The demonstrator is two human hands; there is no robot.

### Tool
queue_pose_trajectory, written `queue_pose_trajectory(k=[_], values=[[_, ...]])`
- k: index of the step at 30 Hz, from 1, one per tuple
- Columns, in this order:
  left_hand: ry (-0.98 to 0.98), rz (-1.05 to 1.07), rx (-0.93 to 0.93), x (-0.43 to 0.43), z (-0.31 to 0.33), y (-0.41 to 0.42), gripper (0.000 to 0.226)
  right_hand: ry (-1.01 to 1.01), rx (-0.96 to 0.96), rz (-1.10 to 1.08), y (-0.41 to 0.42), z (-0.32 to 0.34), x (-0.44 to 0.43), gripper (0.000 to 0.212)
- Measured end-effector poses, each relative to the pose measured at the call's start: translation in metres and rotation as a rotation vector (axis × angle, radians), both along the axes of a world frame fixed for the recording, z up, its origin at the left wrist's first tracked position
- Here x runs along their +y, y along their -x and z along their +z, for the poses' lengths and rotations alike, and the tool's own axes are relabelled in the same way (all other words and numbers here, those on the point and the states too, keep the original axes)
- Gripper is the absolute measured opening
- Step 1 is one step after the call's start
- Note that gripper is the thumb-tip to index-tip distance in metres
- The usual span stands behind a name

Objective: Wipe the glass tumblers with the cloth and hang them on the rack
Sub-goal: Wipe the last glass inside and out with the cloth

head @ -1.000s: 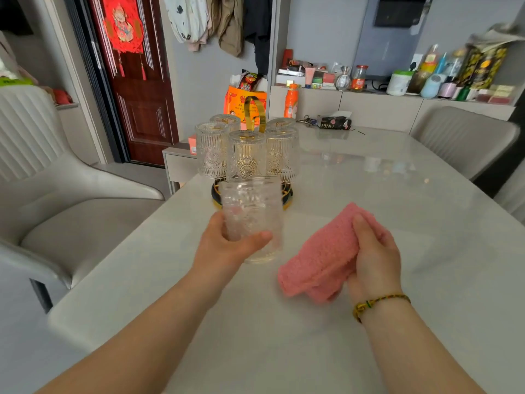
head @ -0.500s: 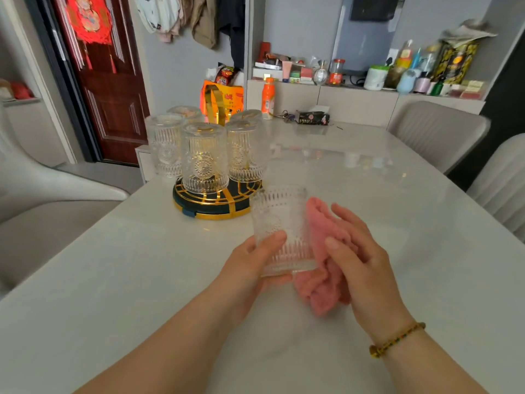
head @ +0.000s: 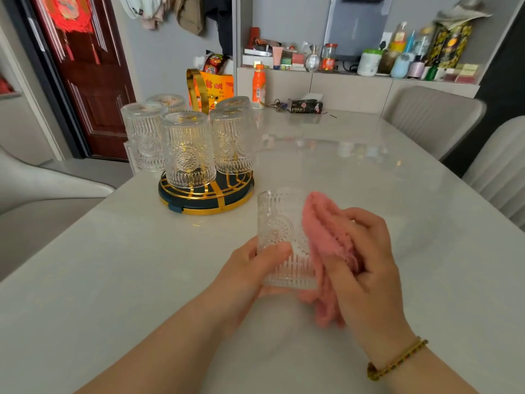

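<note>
The tumbler [head: 279, 231] you are working on sits just below the centre of the frame, upright, lifted off the table [head: 369, 172] and gripped low down in your left hand [head: 250, 268], thumb across its patterned front and fingers curled behind it. Your right hand [head: 366, 268] is closed around the pink cloth [head: 326, 231], pressing it against the right side of the glass; a fold of the cloth reaches up to the rim and its loose end hangs down below your palm. A braided bracelet [head: 395, 359] circles your right wrist at the lower right. Up and to the left of the glass, near the table's left edge, stands the round rack [head: 207, 197], dark with gold bars, and four tumblers hang on it upside down: one in front [head: 187, 149], one on the left [head: 143, 137], one on the right [head: 234, 135] and one at the back [head: 167, 100], partly hidden. The rack's gold handle [head: 199, 86] rises behind them. Further up the table, against the wall ledge, stand an orange bottle [head: 259, 86], a bunch of keys [head: 279, 105] and a dark packet [head: 305, 107]. Pale chairs [head: 431, 118] sit at the upper right, and a dark red door [head: 93, 81] fills the upper left.
</note>
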State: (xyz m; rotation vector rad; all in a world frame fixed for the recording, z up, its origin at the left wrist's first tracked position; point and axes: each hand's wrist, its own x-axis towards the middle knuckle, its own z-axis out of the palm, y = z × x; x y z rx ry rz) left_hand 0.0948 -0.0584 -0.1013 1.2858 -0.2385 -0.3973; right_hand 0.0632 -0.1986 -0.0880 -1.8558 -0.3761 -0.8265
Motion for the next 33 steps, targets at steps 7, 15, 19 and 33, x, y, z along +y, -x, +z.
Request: queue_pose_trajectory(k=[7, 15, 19, 33], values=[[0.064, 0.098, 0.071, -0.001, -0.002, -0.003, 0.066, -0.299, 0.252, 0.030, -0.007, -0.007, -0.002, 0.013], [-0.032, 0.044, -0.077, -0.003, 0.001, 0.002, 0.062, 0.028, -0.049, -0.121, 0.006, 0.002, -0.001, 0.023], [-0.028, 0.023, -0.054, -0.003, 0.001, 0.003, 0.064, -0.281, 0.117, -0.103, -0.001, 0.002, -0.006, 0.014], [-0.019, 0.045, -0.039, -0.004, 0.001, 0.004, 0.063, -0.264, 0.142, -0.175, -0.002, 0.006, -0.007, 0.013]])
